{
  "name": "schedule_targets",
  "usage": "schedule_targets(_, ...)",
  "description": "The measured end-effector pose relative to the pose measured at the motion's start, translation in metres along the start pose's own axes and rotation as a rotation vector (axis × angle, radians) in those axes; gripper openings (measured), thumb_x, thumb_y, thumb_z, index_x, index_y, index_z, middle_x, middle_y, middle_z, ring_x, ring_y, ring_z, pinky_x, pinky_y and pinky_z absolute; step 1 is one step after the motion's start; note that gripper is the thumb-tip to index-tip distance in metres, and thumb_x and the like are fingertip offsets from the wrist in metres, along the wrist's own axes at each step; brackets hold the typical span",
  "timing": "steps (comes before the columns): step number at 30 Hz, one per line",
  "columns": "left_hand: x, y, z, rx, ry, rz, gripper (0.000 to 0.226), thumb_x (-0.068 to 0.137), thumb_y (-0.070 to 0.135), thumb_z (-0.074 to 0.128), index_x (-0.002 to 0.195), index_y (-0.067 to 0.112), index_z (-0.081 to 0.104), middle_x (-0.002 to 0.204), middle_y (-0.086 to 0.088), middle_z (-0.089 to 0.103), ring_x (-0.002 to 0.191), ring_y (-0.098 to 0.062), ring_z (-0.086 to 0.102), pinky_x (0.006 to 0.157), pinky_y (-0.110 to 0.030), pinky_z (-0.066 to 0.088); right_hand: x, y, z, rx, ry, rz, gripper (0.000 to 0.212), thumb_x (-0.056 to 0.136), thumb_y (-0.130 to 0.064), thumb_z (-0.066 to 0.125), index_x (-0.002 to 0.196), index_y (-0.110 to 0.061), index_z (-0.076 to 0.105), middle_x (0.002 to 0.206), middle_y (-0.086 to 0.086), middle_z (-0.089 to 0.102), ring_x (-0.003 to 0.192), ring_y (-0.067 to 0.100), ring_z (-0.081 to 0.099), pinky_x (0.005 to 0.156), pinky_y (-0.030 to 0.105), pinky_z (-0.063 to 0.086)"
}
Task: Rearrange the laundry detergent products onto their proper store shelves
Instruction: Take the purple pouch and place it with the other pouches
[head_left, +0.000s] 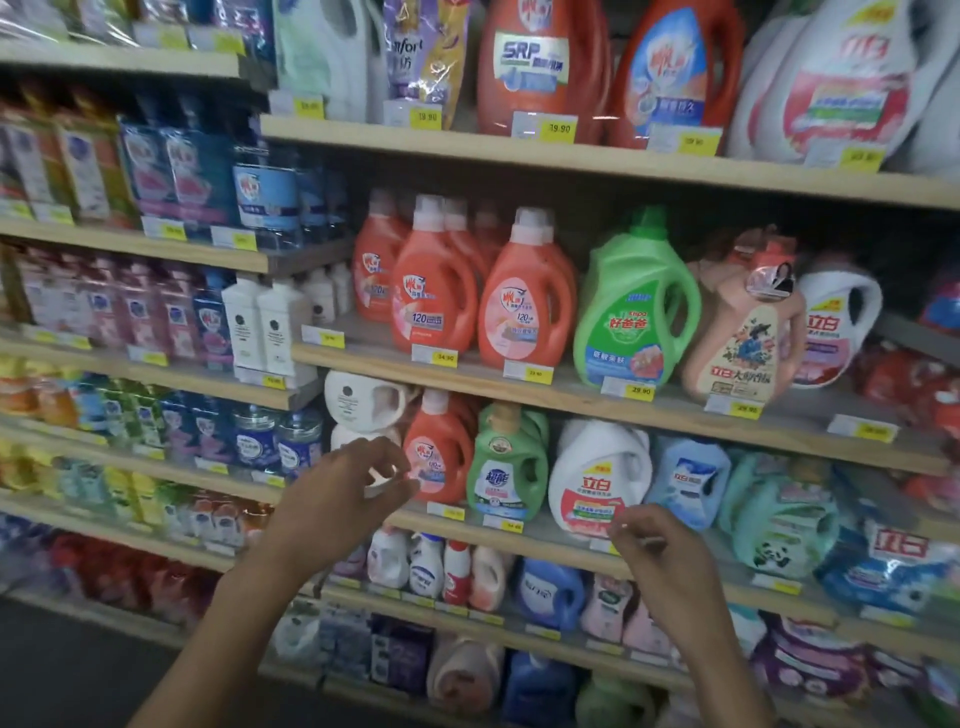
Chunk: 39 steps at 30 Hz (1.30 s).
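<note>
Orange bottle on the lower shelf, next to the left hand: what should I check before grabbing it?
1. Free left hand: ok, holds nothing.
2. Free right hand: ok, holds nothing.
3. Upright orange bottle: ok.
4. Its white cap on: ok.
5. Gap to green bottle: cannot tell, they stand close.
6. Readable price tag below: not ok, blurred.

Before me the middle wooden shelf (571, 392) carries orange detergent bottles (524, 306) on the left, with a green bottle (636, 312) and a peach bottle (743, 338) to their right, all upright.
</note>
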<state>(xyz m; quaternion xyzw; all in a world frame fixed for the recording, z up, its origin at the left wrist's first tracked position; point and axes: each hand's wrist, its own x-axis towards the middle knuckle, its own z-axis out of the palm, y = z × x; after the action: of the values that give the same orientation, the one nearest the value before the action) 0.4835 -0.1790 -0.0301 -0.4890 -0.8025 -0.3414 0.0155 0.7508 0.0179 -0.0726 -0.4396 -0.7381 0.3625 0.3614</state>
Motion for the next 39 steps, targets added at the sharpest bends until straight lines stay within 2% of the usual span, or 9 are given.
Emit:
schedule_targets(5, 0.017, -0.055, -0.033, 0.093, 0.004, -0.012, 0.014, 0.093, 0.054, 0.061, 0.099, 0.043, 0.056, 0.098, 0.019, 0.061, 0.082, -0.002, 0.062, 0.062, -0.027, 0.048, 0.012, -0.050, 0.052, -0.171, 0.006, -0.063, 0.012, 0.095, -0.031, 0.071, 0.086, -0.037, 0.067, 0.090, -0.016, 0.073, 0.085, 0.009, 0.069, 0.078, 0.037, 0.055)
schedule_targets(8, 0.037, -0.082, -0.058, 0.080, 0.018, 0.003, 0.014, 0.092, 0.053, 0.063, 0.096, 0.041, 0.058, 0.099, 0.018, 0.063, 0.087, -0.005, 0.064, 0.068, -0.032, 0.054, 0.019, -0.085, 0.081, -0.293, 0.016, -0.148, 0.015, 0.096, -0.039, 0.068, 0.085, -0.043, 0.059, 0.088, -0.022, 0.068, 0.081, 0.000, 0.064, 0.069, 0.031, 0.049)
schedule_targets(13, 0.079, -0.105, -0.084, 0.137, 0.026, 0.116, 0.016, 0.093, 0.051, 0.063, 0.103, 0.039, 0.061, 0.097, 0.018, 0.060, 0.090, -0.009, 0.061, 0.073, -0.033, 0.054, 0.035, -0.128, 0.117, -0.411, 0.060, -0.202, 0.006, 0.096, -0.041, 0.067, 0.095, -0.035, 0.067, 0.101, -0.016, 0.073, 0.092, 0.011, 0.068, 0.078, 0.037, 0.056)
schedule_targets(17, 0.119, -0.116, -0.091, 0.310, 0.017, 0.194, 0.021, 0.095, 0.054, 0.056, 0.108, 0.038, 0.060, 0.097, 0.018, 0.057, 0.087, -0.008, 0.058, 0.063, -0.028, 0.041, 0.058, -0.147, 0.141, -0.736, 0.078, -0.358, 0.016, 0.097, -0.045, 0.059, 0.106, -0.033, 0.065, 0.110, -0.012, 0.069, 0.108, 0.018, 0.064, 0.083, 0.034, 0.051)
schedule_targets(20, 0.148, -0.123, -0.095, 0.421, 0.017, 0.257, 0.025, 0.096, 0.058, 0.051, 0.110, 0.038, 0.058, 0.111, 0.015, 0.062, 0.102, -0.012, 0.062, 0.071, -0.030, 0.048, 0.083, -0.158, 0.153, -1.016, 0.052, -0.489, 0.023, 0.098, -0.046, 0.053, 0.112, -0.032, 0.064, 0.115, -0.008, 0.067, 0.111, 0.022, 0.063, 0.086, 0.035, 0.049)
schedule_targets(25, 0.193, -0.132, -0.094, 0.482, 0.023, 0.276, 0.030, 0.094, 0.062, 0.051, 0.114, 0.040, 0.058, 0.116, 0.017, 0.062, 0.111, -0.013, 0.060, 0.080, -0.032, 0.049, 0.137, -0.178, 0.163, -1.115, 0.065, -0.589, 0.031, 0.096, -0.050, 0.053, 0.116, -0.031, 0.068, 0.119, -0.007, 0.067, 0.117, 0.022, 0.063, 0.089, 0.038, 0.050)
schedule_targets(32, 0.260, -0.132, -0.101, 0.762, 0.071, 0.367, 0.033, 0.097, 0.053, 0.048, 0.122, 0.033, 0.055, 0.125, 0.007, 0.061, 0.120, -0.021, 0.059, 0.095, -0.039, 0.048, 0.202, -0.217, 0.184, -1.198, 0.168, -0.766, 0.027, 0.061, -0.032, 0.090, 0.076, -0.018, 0.073, 0.072, 0.004, 0.068, 0.068, 0.032, 0.070, 0.056, 0.040, 0.055)
schedule_targets(36, 0.302, -0.125, -0.126, 0.757, 0.113, 0.414, 0.037, 0.093, 0.053, 0.054, 0.123, 0.032, 0.061, 0.124, 0.005, 0.064, 0.117, -0.023, 0.062, 0.092, -0.040, 0.052, 0.236, -0.250, 0.183, -1.232, 0.211, -0.884, 0.026, 0.060, -0.030, 0.091, 0.073, -0.018, 0.072, 0.069, 0.004, 0.067, 0.066, 0.033, 0.068, 0.056, 0.044, 0.055)
schedule_targets(39, 0.343, -0.113, -0.152, 0.719, 0.217, 0.470, 0.036, 0.092, 0.057, 0.053, 0.120, 0.035, 0.058, 0.117, 0.006, 0.063, 0.109, -0.021, 0.062, 0.085, -0.038, 0.052, 0.262, -0.297, 0.176, -1.204, 0.311, -0.934, 0.023, 0.076, -0.038, 0.083, 0.085, -0.019, 0.074, 0.078, 0.004, 0.067, 0.076, 0.033, 0.068, 0.062, 0.043, 0.054)
